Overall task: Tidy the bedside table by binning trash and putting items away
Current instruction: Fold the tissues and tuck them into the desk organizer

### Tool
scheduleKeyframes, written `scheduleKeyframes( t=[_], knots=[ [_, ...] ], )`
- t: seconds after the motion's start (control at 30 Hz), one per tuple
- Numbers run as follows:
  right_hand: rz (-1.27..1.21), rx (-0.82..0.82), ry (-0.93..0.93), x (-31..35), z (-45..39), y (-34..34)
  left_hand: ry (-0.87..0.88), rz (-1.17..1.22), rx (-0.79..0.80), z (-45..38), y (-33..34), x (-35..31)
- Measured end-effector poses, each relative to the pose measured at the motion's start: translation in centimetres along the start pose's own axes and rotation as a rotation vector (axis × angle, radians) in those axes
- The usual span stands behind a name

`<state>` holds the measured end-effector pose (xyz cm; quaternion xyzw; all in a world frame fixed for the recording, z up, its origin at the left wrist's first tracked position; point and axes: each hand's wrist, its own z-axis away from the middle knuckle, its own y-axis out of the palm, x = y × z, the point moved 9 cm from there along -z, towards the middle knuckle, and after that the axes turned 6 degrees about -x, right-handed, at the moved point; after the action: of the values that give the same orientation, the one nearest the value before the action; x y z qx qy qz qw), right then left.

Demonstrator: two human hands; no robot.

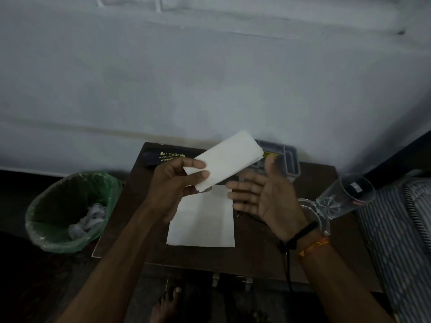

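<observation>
White folded tissue (pixel 224 159) pinched in left hand (pixel 177 180) above dark wooden bedside table (pixel 130 220), right hand (pixel 263 194) beside it, fingers spread, holding nothing, green-lined bin (pixel 70 213) left of table.

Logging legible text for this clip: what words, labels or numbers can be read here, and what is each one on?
"Sai Opticals": yellow print on the black case at the back of the table.
Smaller lines under it: too small to read.
Yellow label on the grey tray: blurred, unreadable.
White sticker on the glass: nothing legible.
</observation>
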<state>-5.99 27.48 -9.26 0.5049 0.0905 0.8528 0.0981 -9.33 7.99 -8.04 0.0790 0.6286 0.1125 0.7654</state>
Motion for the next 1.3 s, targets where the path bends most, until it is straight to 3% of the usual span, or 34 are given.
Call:
scheduleKeyframes(
  t=[0.1,0.4,0.5,0.57,0.6,0.77,0.93,1.1,1.3],
  knots=[
    [0.066,0.059,-0.066,-0.1,0.2,1.8,0.014,-0.039,0.035,0.4,1.3,0.6],
    [0.16,-0.238,-0.319,2.4,-0.9,-2.7,0.057,-0.163,0.11,0.8,5.1,1.9],
    [0.018,-0.369,-0.417,4.4,-0.3,-5.5,0.334,-0.474,0.049,0.6,6.3,1.1],
    [-0.087,-0.488,-0.483,5.5,0.2,-8.0,0.608,-0.784,0.086,0.7,8.0,0.9],
    [-0.1,-0.542,-0.519,6.0,0.5,-9.1,0.66,-0.856,0.122,0.5,8.8,1.4],
    [0.008,-0.713,-0.709,7.5,2.4,-11.4,0.662,-0.878,0.191,-1.2,10.8,1.4],
    [0.189,-0.776,-0.769,8.6,2.3,-12.4,0.39,-1.056,0.311,-6.9,12.3,2.0],
    [0.304,-0.774,-0.778,8.6,1.6,-11.9,0.245,-1.093,0.514,-9.9,14.2,3.0],
    [0.417,-0.802,-0.789,8.8,1.1,-11.4,0.29,-1.077,0.515,-10.2,12.5,2.7]
  ],
)
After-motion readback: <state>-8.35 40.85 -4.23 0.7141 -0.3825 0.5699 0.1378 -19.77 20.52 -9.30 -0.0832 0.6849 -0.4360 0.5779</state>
